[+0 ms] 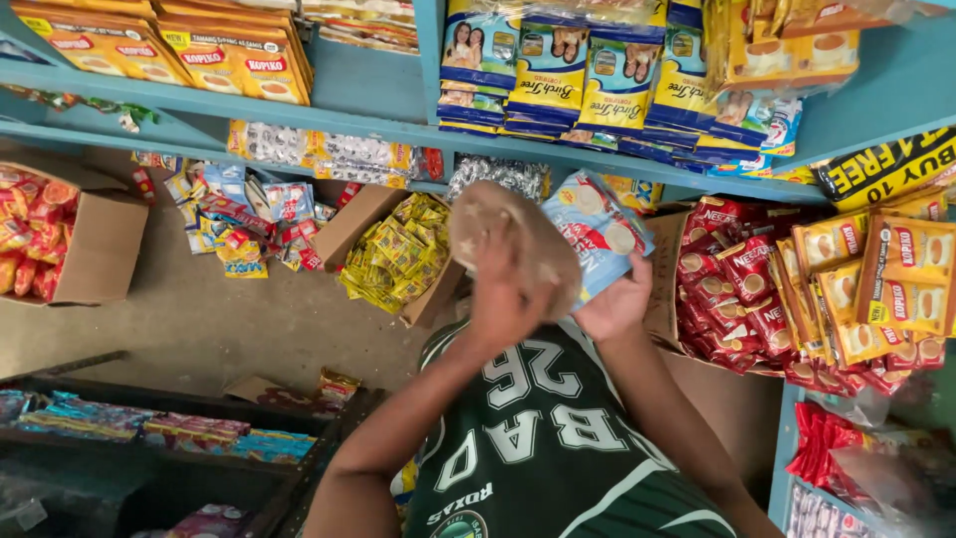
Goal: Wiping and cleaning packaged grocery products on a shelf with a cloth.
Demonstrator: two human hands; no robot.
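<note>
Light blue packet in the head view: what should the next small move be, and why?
Probably draw the tan cloth across the light blue packet: the left hand presses the blurred cloth against it, while the right hand holds the packet from below.

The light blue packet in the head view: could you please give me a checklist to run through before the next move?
1. Right hand grips the light blue packet: ok.
2. Left hand holds the brown cloth: ok.
3. Cloth lies against the packet: ok.
4. Packet intact all over: cannot tell, the cloth hides part.
5. Cloth sharp enough to judge its state: not ok, it is blurred.
6. Free gap on the blue shelf behind: cannot tell.
</note>
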